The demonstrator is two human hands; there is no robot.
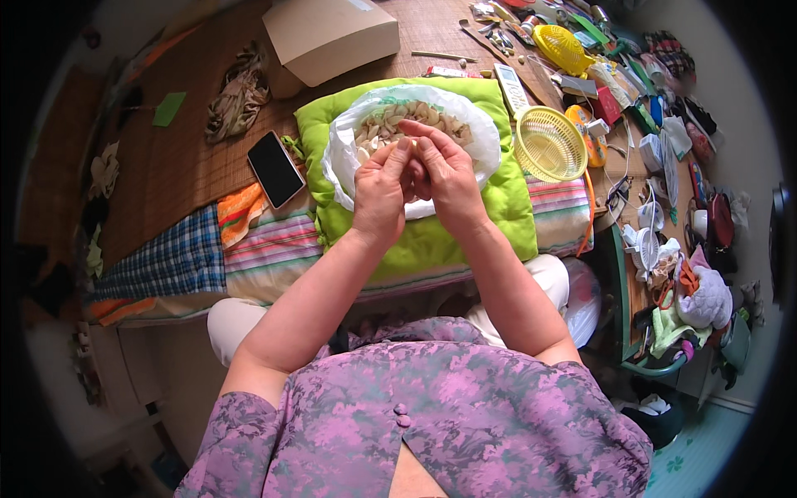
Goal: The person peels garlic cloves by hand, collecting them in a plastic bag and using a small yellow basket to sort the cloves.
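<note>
My left hand (385, 190) and my right hand (449, 177) meet over an open white plastic bag (339, 146). Their thumbs and fingertips pinch a small pale piece, seemingly a garlic clove (413, 144), mostly hidden by the fingers. Inside the bag lie many loose garlic cloves (381, 124), some with brownish-pink skins. The bag rests on a bright green cushion (423, 254). Just right of the bag is a yellow plastic basket (551, 144), with nothing seen in it.
Left of the cushion lies a smartphone (276, 168). A cardboard box (333, 40) stands behind it. A white remote control (510, 87) and a wooden stick (443, 56) lie beyond the cushion. Striped cloth (274, 243) covers the near edge; cables and clutter crowd the right side.
</note>
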